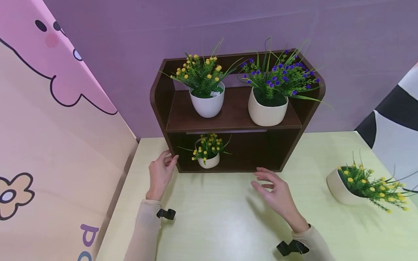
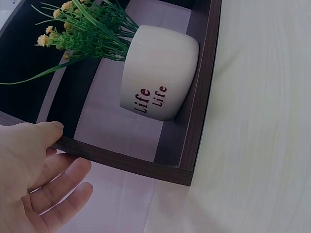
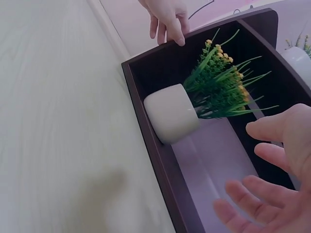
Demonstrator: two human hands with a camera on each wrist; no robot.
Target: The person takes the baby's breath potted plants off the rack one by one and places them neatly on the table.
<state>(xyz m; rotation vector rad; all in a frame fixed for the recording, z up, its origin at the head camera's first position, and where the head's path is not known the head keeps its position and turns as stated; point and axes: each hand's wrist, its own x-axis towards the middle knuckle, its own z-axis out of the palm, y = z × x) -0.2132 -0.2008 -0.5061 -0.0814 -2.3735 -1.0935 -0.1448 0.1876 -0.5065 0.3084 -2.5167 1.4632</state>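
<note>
A dark brown two-tier shelf (image 1: 233,127) stands against the purple backdrop. My left hand (image 1: 161,170) holds its left side panel (image 2: 121,160) low down, thumb at the front edge and fingers along the outer face. On the lower tier, toward the left, sits a white pot of yellow flowers (image 1: 209,161), lettered "Life" in the left wrist view. My right hand (image 1: 273,191) hovers before the lower tier's right part, fingers spread and bent a little, holding nothing. Above, the upper tier carries a white pot of yellow flowers (image 1: 207,105) and a cream pot of purple flowers (image 1: 267,112).
Another white pot with yellow flowers (image 1: 343,186) lies tipped on its side at the table's right, blooms pointing right. The pale table (image 1: 209,217) spreads in front of the shelf. A printed pink-and-cream panel (image 1: 65,145) borders the left side.
</note>
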